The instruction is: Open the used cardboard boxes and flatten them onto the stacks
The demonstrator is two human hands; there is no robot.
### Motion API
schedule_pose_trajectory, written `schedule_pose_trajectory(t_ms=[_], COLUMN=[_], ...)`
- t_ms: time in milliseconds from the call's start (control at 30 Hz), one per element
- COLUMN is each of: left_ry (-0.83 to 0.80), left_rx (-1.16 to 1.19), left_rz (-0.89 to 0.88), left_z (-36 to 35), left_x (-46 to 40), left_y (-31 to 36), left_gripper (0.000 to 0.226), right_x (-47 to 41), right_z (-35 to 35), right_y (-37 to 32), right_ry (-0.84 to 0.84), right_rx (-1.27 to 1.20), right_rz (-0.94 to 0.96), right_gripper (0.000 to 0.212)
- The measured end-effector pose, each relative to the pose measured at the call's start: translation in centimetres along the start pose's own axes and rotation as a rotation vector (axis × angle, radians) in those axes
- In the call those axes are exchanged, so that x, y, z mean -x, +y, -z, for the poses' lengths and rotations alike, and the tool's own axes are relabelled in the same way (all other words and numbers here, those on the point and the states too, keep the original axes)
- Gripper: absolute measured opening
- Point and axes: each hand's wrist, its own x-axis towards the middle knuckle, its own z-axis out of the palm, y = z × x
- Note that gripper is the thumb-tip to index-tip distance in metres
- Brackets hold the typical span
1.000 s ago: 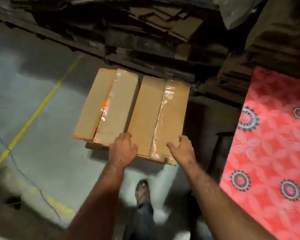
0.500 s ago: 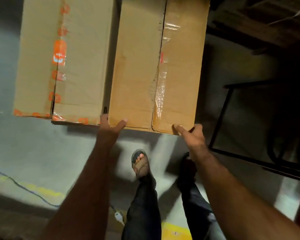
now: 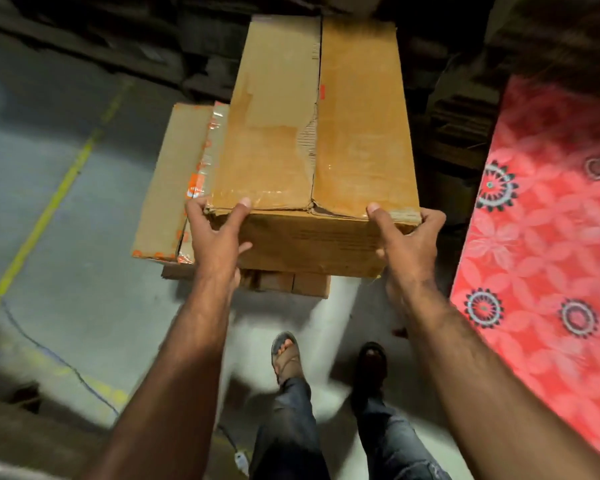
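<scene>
Along the right runs a red flowered cloth [image 3: 548, 237], and at the back, in the gloom, sit dark stacks of flattened cardboard [image 3: 461, 133]. The grey floor [image 3: 66, 271] carries a yellow line [image 3: 49, 206] on the left.

In the middle, held up in front of the person, is the big brown box [image 3: 312, 133], its top flaps shut and glossy with clear tape. The middle seam is torn and ragged, showing the corrugated core. Just beside it on the left, and lower, lies a second box with orange tape [image 3: 174, 181], resting on some low brown cartons [image 3: 291, 282].

The left hand [image 3: 215, 237] grips the near left corner of the big box, thumb up on the top edge and fingers spread on the front face. The right hand [image 3: 409, 237] clamps the near right corner, thumb on top and fingers wrapped round the side.

To my eye it is light, probably empty, since it is carried by the corners alone. The board looks stiff but tired, crushed at the near edge. The taped top would be slick, so the bare corners are the sounder hold. That torn seam looks the easy place to open it.
</scene>
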Motion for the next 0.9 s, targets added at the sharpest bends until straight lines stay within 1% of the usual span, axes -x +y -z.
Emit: schedule_pose_trajectory(t_ms=[133, 233, 267, 333, 400, 500, 633, 700, 800, 900], left_ry=[0.039, 0.093, 0.096, 0.082, 0.060, 0.003, -0.134, -0.216, -0.332, -0.436], left_rx=[0.059, 0.124, 0.145, 0.184, 0.204, 0.237, 0.222, 0.213, 0.218, 0.198], left_rz=[-0.150, -0.253, -0.278, -0.305, -0.342, -0.397, -0.424, -0.434, -0.423, -0.385], left_z=[1.1, 1.1, 0.9, 0.0, -1.5, -4.7, -9.8, -12.6, -16.7, -19.9], left_x=[7.8, 13.9, 15.9, 19.8, 23.5, 28.2, 32.9, 35.2, 39.5, 43.7], left_y=[6.8, 10.0, 10.7, 11.6, 11.8, 11.9, 10.6, 9.6, 7.2, 4.3], left_gripper=[0.043, 0.044, 0.044, 0.045, 0.046, 0.045, 0.051, 0.051, 0.049, 0.053], right_x=[3.2, 5.1, 5.6, 6.6, 7.5, 8.4, 9.3, 9.8, 11.1, 12.5], right_z=[4.7, 9.2, 11.0, 14.8, 19.1, 25.5, 34.4, 39.0, 45.9, 52.5], right_y=[-6.6, -10.2, -11.2, -12.9, -14.0, -14.4, -12.8, -11.6, -9.1, -6.4], right_ry=[-0.066, -0.133, -0.154, -0.181, -0.165, -0.088, 0.071, 0.139, 0.230, 0.295], right_rx=[-0.091, -0.135, -0.158, -0.182, -0.200, -0.231, -0.280, -0.307, -0.308, -0.311], right_rz=[0.085, 0.162, 0.189, 0.250, 0.304, 0.341, 0.336, 0.333, 0.323, 0.319], right_gripper=[0.076, 0.083, 0.082, 0.073, 0.067, 0.066, 0.067, 0.065, 0.063, 0.065])
